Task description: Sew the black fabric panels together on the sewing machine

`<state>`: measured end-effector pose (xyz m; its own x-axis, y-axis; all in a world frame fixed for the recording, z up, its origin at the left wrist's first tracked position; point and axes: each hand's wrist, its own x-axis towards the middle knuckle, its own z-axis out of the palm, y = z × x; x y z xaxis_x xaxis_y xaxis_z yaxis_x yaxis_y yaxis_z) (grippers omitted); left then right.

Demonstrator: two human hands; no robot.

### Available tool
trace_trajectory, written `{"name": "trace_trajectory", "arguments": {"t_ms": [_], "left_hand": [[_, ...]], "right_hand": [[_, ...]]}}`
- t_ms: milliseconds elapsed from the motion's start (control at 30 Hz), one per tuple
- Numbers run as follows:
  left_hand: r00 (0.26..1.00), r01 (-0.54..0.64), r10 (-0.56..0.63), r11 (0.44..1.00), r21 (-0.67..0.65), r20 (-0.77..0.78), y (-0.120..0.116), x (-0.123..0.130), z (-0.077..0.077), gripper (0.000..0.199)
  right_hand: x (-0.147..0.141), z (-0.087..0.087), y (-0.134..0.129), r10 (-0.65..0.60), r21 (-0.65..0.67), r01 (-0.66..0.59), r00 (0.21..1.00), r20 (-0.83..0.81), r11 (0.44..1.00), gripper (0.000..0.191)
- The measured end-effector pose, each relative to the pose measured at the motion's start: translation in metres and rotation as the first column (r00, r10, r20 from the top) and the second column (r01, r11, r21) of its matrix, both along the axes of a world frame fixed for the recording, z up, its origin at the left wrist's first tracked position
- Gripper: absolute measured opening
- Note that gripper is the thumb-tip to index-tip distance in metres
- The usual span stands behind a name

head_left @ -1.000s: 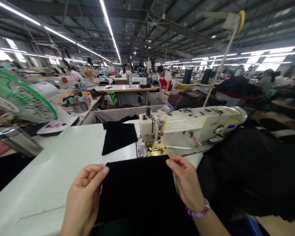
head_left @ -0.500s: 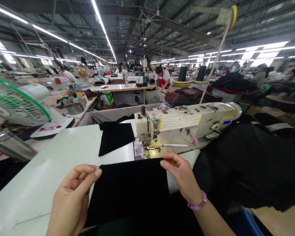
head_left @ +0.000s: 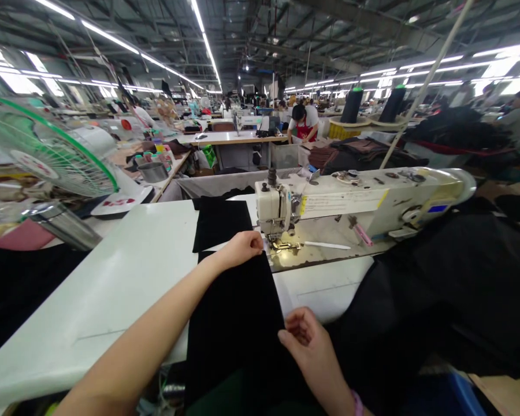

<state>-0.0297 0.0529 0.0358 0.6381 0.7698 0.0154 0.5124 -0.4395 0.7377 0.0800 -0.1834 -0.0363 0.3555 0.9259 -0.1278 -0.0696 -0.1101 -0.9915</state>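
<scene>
A black fabric panel (head_left: 238, 312) hangs over the front edge of the white sewing table, its far end lying near the needle area. My left hand (head_left: 246, 245) reaches across it and pinches its far right corner, close to the presser foot (head_left: 274, 234) of the sewing machine (head_left: 342, 196). Lower down, my right hand (head_left: 305, 335) holds the panel's right edge between thumb and fingers. A second black fabric piece (head_left: 221, 222) lies flat on the table beyond my left wrist.
A white pen-like stick (head_left: 327, 245) and pink-handled snips (head_left: 363, 234) lie on the machine bed. Dark cloth (head_left: 450, 289) is heaped at the right. A green fan (head_left: 52, 150) and a steel flask (head_left: 63, 224) stand left. A person (head_left: 303, 124) works farther back.
My left hand has moved from the panel's left corner to its right corner by the needle. My right hand has slid down the right edge. The panel has shifted towards the machine.
</scene>
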Motion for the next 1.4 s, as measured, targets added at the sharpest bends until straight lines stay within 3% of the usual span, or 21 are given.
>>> {"name": "trace_trajectory", "arguments": {"t_ms": [67,133,267,400,467,633,767,833,933,967,1033,1133,1267,1400], "left_hand": [[0.999,-0.022,0.022,1.000,-0.005,0.036,0.000,0.001,-0.024,0.010],[0.996,-0.047,0.048,0.999,-0.010,0.069,-0.001,-0.001,-0.036,0.010],[0.991,-0.078,0.081,0.996,-0.034,0.106,0.002,0.000,-0.042,0.010],[0.988,-0.096,0.101,0.994,-0.048,0.113,0.014,0.013,-0.043,0.016],[0.988,-0.109,0.113,0.993,-0.043,0.106,0.020,0.019,-0.045,0.019],[0.990,-0.123,0.123,0.992,-0.005,0.070,0.031,0.025,-0.048,0.020],[0.990,-0.135,0.133,0.988,0.070,0.039,0.030,0.024,-0.043,0.019],[0.985,-0.174,0.169,0.973,0.153,0.042,0.015,0.021,-0.037,0.018],[0.981,-0.196,0.188,0.939,0.284,0.053,-0.034,0.009,-0.028,0.017],[0.988,-0.152,0.146,0.939,0.309,0.042,-0.055,0.003,-0.027,0.014],[0.988,0.157,-0.147,0.931,0.331,-0.057,-0.096,-0.011,-0.028,0.004],[0.913,0.406,-0.387,0.827,0.390,-0.128,-0.131,-0.029,-0.038,0.020],[0.861,0.507,-0.437,0.685,0.523,-0.261,-0.117,-0.036,-0.048,0.029],[0.853,0.520,-0.406,0.597,0.611,-0.329,-0.085,-0.031,-0.050,0.026]], "right_hand": [[0.006,-0.010,-0.002,0.035,0.036,-0.042,0.981,0.193,0.998,0.008],[0.014,-0.013,-0.005,0.101,0.078,-0.138,0.928,0.360,0.987,0.004],[0.030,-0.008,-0.008,0.101,0.234,-0.340,0.735,0.671,0.911,0.022],[0.039,0.000,0.000,0.063,0.201,-0.469,0.487,0.871,0.860,0.023],[0.041,0.002,0.006,0.041,0.193,-0.478,0.437,0.898,0.857,0.022],[0.043,-0.003,0.018,-0.007,0.271,-0.493,0.473,0.881,0.827,0.022],[0.044,-0.004,0.019,-0.048,0.285,-0.506,0.430,0.901,0.814,0.024],[0.044,-0.001,0.019,-0.053,0.282,-0.515,0.414,0.909,0.809,0.025],[0.044,0.002,0.019,-0.040,0.272,-0.529,0.408,0.912,0.803,0.025],[0.045,0.003,0.019,-0.032,0.266,-0.532,0.407,0.913,0.804,0.024],[0.045,0.003,0.021,-0.010,0.246,-0.537,0.404,0.915,0.807,0.022],[0.046,0.002,0.030,0.012,0.225,-0.536,0.402,0.916,0.814,0.020],[0.046,0.004,0.048,0.027,0.216,-0.524,0.418,0.908,0.824,0.021],[0.059,0.023,0.052,0.063,0.175,-0.455,0.460,0.886,0.873,0.024]]}}
